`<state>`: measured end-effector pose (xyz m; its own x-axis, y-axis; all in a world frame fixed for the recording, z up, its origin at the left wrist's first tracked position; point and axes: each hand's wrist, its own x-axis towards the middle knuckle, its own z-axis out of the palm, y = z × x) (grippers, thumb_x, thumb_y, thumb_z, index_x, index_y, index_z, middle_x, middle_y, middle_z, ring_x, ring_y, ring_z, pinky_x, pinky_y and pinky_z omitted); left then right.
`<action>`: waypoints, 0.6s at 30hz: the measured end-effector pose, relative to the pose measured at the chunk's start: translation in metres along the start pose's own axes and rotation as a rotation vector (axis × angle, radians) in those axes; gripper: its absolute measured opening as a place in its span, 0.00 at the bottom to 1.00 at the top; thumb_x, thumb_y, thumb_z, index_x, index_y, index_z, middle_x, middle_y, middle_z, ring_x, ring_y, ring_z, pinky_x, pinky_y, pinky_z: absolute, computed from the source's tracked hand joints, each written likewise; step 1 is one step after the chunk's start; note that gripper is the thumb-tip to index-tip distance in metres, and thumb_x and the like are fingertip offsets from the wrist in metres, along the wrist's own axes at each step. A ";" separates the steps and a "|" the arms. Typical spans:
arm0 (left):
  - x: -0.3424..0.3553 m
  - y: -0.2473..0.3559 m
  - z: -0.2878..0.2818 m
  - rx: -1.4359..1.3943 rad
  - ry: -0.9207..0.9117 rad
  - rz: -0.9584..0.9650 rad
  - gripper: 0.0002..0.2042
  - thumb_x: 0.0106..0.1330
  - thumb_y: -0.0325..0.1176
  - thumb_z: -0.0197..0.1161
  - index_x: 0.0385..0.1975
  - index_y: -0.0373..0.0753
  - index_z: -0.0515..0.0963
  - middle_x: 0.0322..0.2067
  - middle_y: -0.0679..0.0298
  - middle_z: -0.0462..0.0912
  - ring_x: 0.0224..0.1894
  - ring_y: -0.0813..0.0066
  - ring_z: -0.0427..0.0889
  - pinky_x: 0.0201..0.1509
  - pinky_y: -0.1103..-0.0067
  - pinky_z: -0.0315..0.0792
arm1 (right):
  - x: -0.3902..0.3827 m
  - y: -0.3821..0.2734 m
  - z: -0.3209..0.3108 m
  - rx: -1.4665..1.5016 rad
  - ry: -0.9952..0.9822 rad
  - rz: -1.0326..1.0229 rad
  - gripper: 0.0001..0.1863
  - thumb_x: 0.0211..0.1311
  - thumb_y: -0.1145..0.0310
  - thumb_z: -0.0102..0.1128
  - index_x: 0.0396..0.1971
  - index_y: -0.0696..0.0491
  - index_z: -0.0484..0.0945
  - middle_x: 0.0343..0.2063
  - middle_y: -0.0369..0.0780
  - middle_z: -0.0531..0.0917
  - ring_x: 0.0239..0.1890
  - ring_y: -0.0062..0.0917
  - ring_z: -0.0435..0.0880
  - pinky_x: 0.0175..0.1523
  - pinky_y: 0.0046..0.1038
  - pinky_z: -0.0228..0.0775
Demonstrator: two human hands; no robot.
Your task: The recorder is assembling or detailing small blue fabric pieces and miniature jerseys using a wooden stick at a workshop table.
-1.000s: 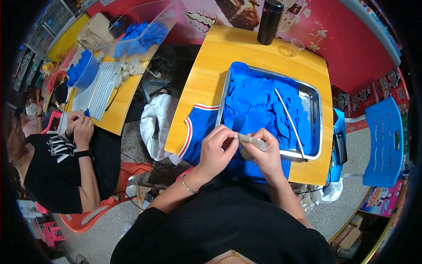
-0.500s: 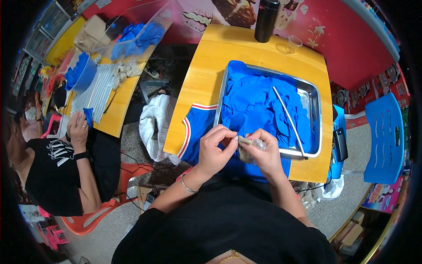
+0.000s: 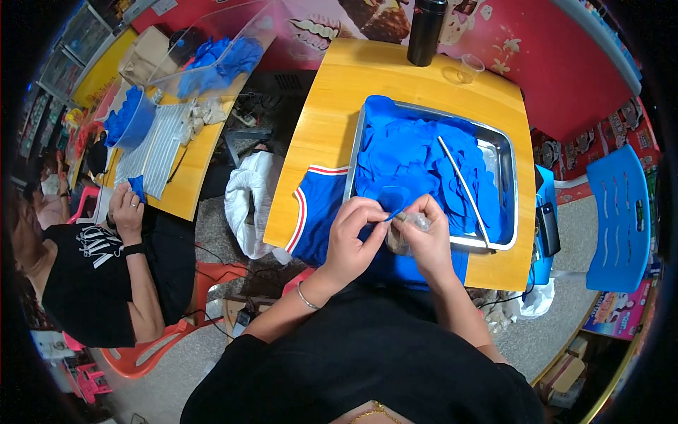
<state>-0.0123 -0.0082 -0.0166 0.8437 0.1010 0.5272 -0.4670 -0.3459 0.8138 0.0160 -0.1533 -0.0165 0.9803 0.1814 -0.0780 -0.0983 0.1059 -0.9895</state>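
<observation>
Over the near edge of a metal tray [image 3: 514,187], my left hand [image 3: 351,237] pinches the edge of a small blue cloth piece [image 3: 394,199]. My right hand [image 3: 429,237] is closed on a small crumpled clear plastic bag [image 3: 418,222] with something beige in it. Its thumb and fingertips meet the cloth beside the left fingertips. What lies between the fingertips is too small to make out. The tray holds a heap of thin blue cloth pieces [image 3: 402,152], with a thin white stick [image 3: 462,185] lying slantwise across them.
Under the tray's near left side lies a blue garment [image 3: 321,198] with red-and-white trim on the yellow table [image 3: 321,127]. A black bottle [image 3: 426,35] and clear cup [image 3: 470,68] stand at the back. A blue chair [image 3: 618,219] is at right; a co-worker [image 3: 92,283] sits at left.
The blue piece at my fingertips now stands up as a rounded flap. My right fingers have shifted slightly around the plastic bag, and both hands stay close together.
</observation>
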 end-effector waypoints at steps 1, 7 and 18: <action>0.000 0.000 0.001 -0.009 -0.012 -0.026 0.06 0.50 0.19 0.61 0.27 0.34 0.74 0.28 0.58 0.75 0.32 0.64 0.76 0.38 0.76 0.69 | 0.001 0.001 0.003 0.056 0.022 -0.033 0.12 0.49 0.77 0.63 0.31 0.55 0.69 0.24 0.32 0.75 0.28 0.13 0.74 0.32 0.17 0.65; -0.002 -0.001 0.000 -0.048 -0.057 -0.089 0.06 0.51 0.19 0.62 0.27 0.33 0.72 0.29 0.58 0.75 0.32 0.64 0.77 0.36 0.77 0.70 | -0.005 -0.004 0.003 0.256 -0.044 0.149 0.09 0.53 0.77 0.60 0.31 0.53 0.69 0.25 0.31 0.76 0.27 0.11 0.74 0.31 0.15 0.66; -0.010 -0.005 -0.010 -0.306 -0.283 -0.229 0.18 0.48 0.22 0.69 0.37 0.33 0.69 0.37 0.63 0.72 0.37 0.77 0.73 0.43 0.82 0.69 | -0.008 -0.006 0.006 0.322 -0.059 0.190 0.08 0.55 0.76 0.58 0.30 0.52 0.68 0.24 0.33 0.75 0.25 0.13 0.74 0.28 0.16 0.65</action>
<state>-0.0207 0.0017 -0.0238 0.9531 -0.1303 0.2732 -0.2814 -0.0496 0.9583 0.0075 -0.1495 -0.0092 0.9290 0.2821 -0.2397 -0.3349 0.3650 -0.8687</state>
